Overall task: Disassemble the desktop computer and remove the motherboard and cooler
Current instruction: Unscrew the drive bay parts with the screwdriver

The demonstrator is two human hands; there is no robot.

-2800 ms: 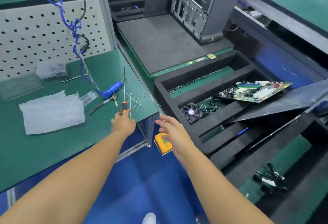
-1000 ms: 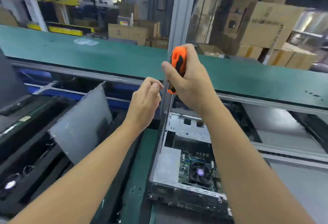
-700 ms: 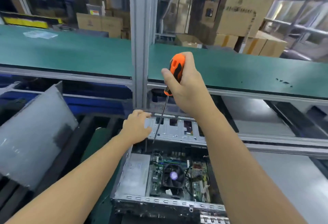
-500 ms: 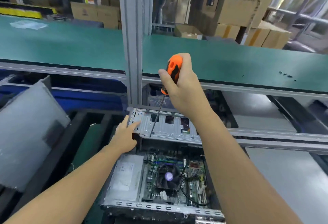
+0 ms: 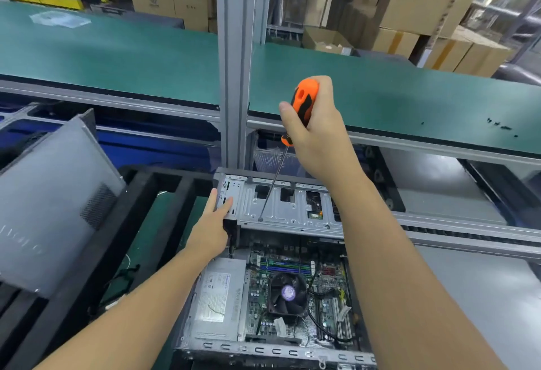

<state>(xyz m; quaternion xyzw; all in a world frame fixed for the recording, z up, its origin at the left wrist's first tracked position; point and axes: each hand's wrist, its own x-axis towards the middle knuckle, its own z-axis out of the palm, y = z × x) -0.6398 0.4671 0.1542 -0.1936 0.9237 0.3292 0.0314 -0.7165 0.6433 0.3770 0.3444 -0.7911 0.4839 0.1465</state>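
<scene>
Right, the desktop computer case [image 5: 263, 350] is laid on its side with the open face up, below the green bench top [image 5: 117, 56]. The motherboard [image 5: 329, 281] is still seated in the case floor. The cooler [image 5: 288, 293] is mounted on it near the middle and the power supply [image 5: 218, 299] is boxed in at its left. Black cables are seen draped over the board on the right.

The orange-and-black screwdriver [image 5: 303, 103] is clenched in the right hand [image 5: 317, 141], fingers wrapped round the handle. Its shaft is angled down so the tip meets the drive cage [image 5: 292, 208] near the cage's front edge. Whether the tip is seated in a screw cannot be told.

The left hand [image 5: 213, 223] is laid on the cage's left corner, fingers mostly straight, bracing rather than gripping. A detached side panel [image 5: 49, 194] is leaned at the far left.

Handling, as judged:
- The board is likely light and stiff but fragile, so it is best taken by its bare edges, never by components or slots.
- The cooler is likely the heaviest part on the board. It should be held by its frame sides, with the fan blades avoided.
- Cables would need unplugging first.
- The sheet-metal edges of the case are probably sharp.
</scene>
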